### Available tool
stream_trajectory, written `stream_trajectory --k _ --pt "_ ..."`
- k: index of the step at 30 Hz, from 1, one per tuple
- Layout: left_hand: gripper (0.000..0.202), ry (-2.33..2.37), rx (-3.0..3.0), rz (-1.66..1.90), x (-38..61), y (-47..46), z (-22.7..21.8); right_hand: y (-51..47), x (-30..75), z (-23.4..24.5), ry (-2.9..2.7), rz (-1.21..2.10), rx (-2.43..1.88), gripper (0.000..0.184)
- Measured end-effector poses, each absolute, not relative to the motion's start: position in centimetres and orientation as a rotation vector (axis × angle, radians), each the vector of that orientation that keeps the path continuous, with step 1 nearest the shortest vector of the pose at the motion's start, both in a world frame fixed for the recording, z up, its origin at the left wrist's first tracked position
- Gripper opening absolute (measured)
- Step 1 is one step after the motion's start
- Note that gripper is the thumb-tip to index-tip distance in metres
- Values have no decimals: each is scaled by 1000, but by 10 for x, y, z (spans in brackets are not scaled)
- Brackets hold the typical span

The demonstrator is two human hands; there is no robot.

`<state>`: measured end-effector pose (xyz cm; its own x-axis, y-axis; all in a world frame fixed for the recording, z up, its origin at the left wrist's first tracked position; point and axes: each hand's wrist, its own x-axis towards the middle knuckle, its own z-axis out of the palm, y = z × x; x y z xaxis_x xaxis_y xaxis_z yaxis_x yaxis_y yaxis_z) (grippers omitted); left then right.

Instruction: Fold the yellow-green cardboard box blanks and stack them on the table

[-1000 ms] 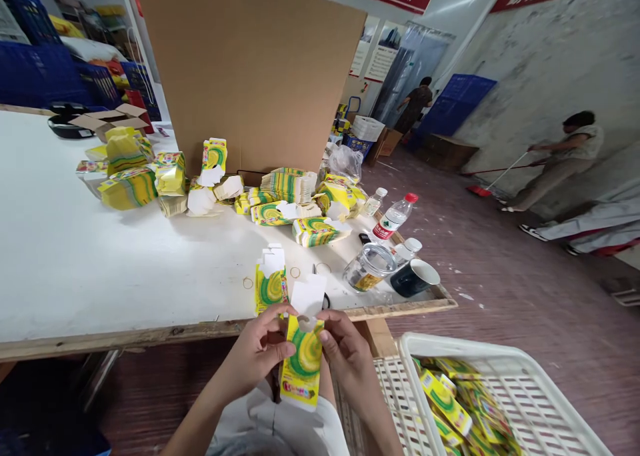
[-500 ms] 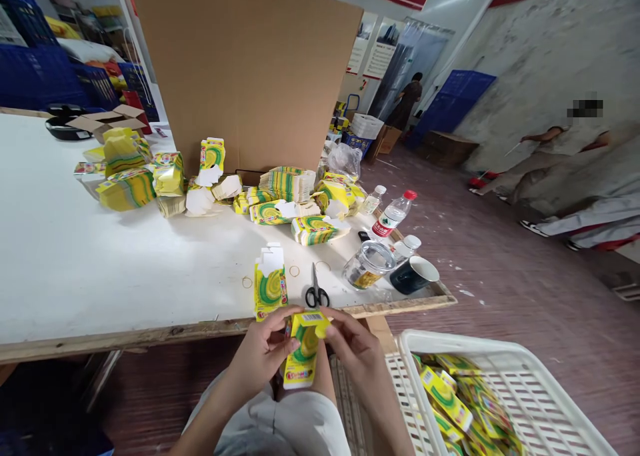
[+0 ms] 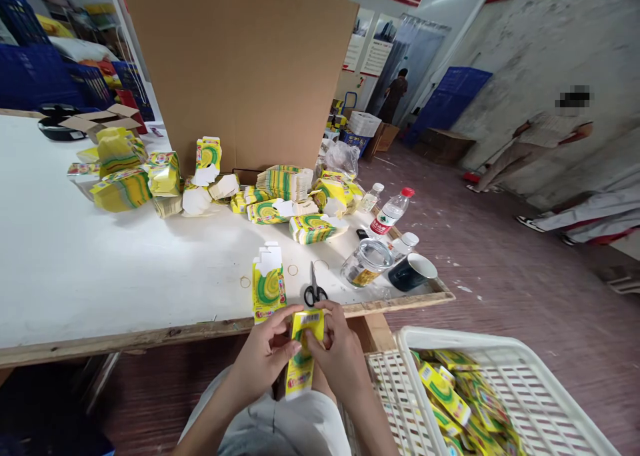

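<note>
Between my two hands, above my lap at the table's front edge, is a small yellow-and-green carton (image 3: 300, 374) with a barcode on its top end. My left hand (image 3: 265, 349) grips its left side, thumb on the front and fingers at the upper edge. On the right, my right hand (image 3: 340, 349) holds it too, its thumb pressed on the front face near the top. A flat unfolded carton (image 3: 269, 284) lies on the table just beyond my left hand. Black-handled scissors (image 3: 315, 293) lie beyond the held carton, with thin rubber bands (image 3: 293, 270) nearby.
Bundles of flat cartons (image 3: 285, 183) line the white table (image 3: 125, 276) before a cardboard panel (image 3: 240, 69). At right stand a jar (image 3: 367, 263), a dark mug (image 3: 413, 273) and a red-capped bottle (image 3: 391, 213). A white basket (image 3: 545, 376) holds filled cartons. People are in the background.
My right hand has moved left, and its thumb now presses on the carton's front. The yellow flap that stuck out at the carton's upper right no longer shows.
</note>
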<state>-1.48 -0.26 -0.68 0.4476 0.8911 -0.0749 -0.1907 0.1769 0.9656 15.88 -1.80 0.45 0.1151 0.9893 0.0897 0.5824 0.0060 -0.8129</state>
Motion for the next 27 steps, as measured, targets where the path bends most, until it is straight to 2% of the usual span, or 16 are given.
stream_trajectory --k 8,10,12,15,17,19,22,27 --pt "54 735 1045 891 -5 -4 0 -21 163 3 -1337 1016 -1366 27" --pt "51 716 1138 899 -2 -5 -3 -27 170 6 -1277 960 -1385 28" --pt "47 807 1325 945 -5 -1 -9 -40 190 17 -1249 626 -1571 32" --pt "51 1111 1630 1060 -18 9 -25 -63 233 40 -1177 -232 -1914 40" --pt "55 1256 1713 1071 -24 16 -37 -70 252 49 -1106 -531 -2018 46" --pt "57 1265 1721 1062 -25 19 -47 -64 248 42 -1104 -385 -1991 46" --pt "59 1162 1666 1068 -21 18 -52 -30 202 7 -1097 408 -1784 35" --pt "56 1104 1652 1044 -23 15 -44 25 130 -46 -1127 768 -1558 34"
